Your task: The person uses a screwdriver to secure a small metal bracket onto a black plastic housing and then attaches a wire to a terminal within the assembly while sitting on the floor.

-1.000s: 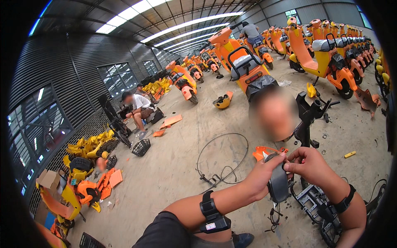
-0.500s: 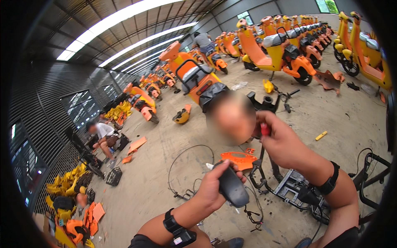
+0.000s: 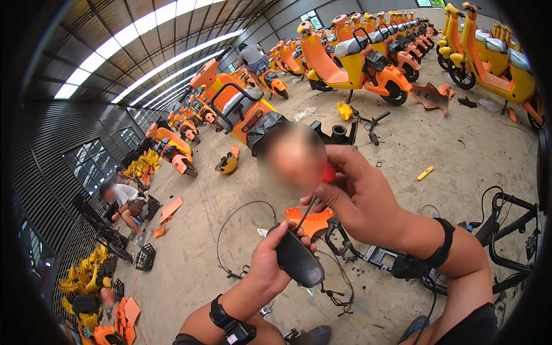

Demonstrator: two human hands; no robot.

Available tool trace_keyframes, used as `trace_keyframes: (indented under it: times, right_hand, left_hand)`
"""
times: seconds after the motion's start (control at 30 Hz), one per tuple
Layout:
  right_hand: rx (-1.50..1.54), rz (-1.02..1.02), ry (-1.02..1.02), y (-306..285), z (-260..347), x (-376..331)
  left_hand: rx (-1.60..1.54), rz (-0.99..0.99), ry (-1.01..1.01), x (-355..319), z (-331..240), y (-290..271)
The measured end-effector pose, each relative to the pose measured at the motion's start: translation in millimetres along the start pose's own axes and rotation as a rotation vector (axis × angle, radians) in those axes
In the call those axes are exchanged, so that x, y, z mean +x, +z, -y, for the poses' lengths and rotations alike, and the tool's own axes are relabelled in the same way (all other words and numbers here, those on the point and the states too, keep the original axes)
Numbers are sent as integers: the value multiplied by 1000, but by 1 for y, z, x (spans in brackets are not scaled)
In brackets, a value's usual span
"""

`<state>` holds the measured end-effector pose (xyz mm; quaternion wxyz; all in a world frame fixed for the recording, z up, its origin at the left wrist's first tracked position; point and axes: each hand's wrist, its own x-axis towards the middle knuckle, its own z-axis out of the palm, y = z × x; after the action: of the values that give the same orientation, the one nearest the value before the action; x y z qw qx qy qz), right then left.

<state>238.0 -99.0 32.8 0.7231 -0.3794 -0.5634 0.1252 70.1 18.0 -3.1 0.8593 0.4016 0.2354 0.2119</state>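
1. No lettering or numbers can be read.
2. Bottom edge, left of centre: a small white label (image 3: pixel 232 339) stands on the black wrist device (image 3: pixel 242 330), its print too small to read.

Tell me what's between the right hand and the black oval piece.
The head view shows a red-handled tool there, its thin shaft running from the right hand down to the upper end of the black oval piece.

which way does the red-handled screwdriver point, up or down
Down: the screwdriver's shaft slants from the right hand toward the black oval plastic part in the left hand.
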Motion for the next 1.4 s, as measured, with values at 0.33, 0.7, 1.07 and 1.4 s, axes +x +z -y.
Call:
trace_keyframes:
  times: [0.33, 0.7, 1.07, 1.4]
  right_hand:
    - [-279, 90, -146, 6, 0, -3]
    - [-457, 196, -292, -1, -4, -3]
    - [-419, 146, -415, 5, -2, 2]
    - [-603, 57, -547, -4, 3, 8]
  left_hand:
    - [11, -9, -13, -3, 0, 1]
    - [42, -26, -66, 3, 3, -7]
    - [31, -12, -54, 4, 1, -9]
    - [-18, -14, -49, 1, 2, -6]
